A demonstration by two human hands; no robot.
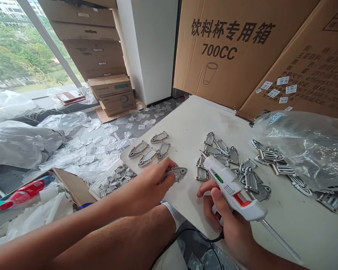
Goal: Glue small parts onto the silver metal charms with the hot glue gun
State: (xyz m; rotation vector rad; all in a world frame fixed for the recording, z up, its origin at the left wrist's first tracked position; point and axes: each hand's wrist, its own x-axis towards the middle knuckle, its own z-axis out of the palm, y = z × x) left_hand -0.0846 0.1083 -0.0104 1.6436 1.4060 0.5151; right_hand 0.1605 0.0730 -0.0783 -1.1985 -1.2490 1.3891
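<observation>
My left hand (163, 178) pinches a grey metal piece (180, 173) near the table's left edge. Just beyond it, several similar frame-shaped pieces (150, 155) lie on the white table (183, 131). My right hand (228, 210) is wrapped round the handle of a white glue gun (231, 187) with a red part. The gun's nozzle points up and left, over a pile of grey metal pieces (214, 150). A clear glue stick (281, 240) sticks out of its rear end.
A tray of small metal parts (119, 180) sits left of the table. Black-and-silver pieces (281, 165) and a clear plastic bag (307, 146) lie on the right. Large cardboard boxes (228, 75) stand behind. A black cable (197, 234) hangs below the table edge.
</observation>
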